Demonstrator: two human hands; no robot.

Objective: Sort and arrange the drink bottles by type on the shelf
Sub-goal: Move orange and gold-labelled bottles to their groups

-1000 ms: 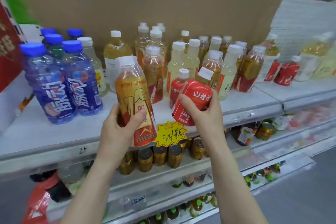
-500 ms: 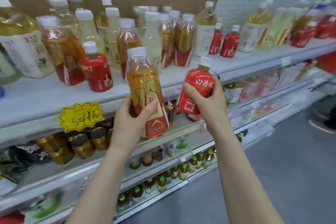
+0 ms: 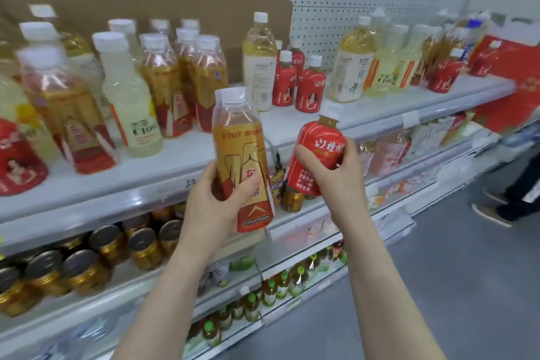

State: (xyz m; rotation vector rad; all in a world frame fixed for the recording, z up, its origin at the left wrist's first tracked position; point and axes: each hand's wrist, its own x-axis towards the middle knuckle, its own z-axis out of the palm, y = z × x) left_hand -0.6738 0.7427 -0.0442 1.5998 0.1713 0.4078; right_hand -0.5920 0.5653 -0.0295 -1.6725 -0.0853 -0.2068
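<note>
Drink bottle of clear plastic with a gold-and-red label and a white cap (image 3: 240, 137) stands upright at the centre of the frame. The left hand (image 3: 214, 204) grasps its lower half, thumb across the front of the label. Just right of it is a small red-wrapped plastic bottle (image 3: 320, 145), tilted with its neck toward the upper right. The right hand (image 3: 336, 175) curls around it from the right side. The two held bottles are near each other but apart, both in front of the white metal shelf (image 3: 122, 199).

On that shelf, in the upper middle, two matching small red bottles (image 3: 309, 90) stand side by side. They are just right of a tall pale-yellow bottle with a white label (image 3: 259, 67). A cluster of gold-and-red labelled bottles (image 3: 172, 90) fills the upper left, with a cloudy pale bottle (image 3: 128, 108) among them. Another red bottle (image 3: 444, 76) stands at the upper right. Gold-rimmed cans (image 3: 111, 245) lie on the tier below, lower left.
</note>
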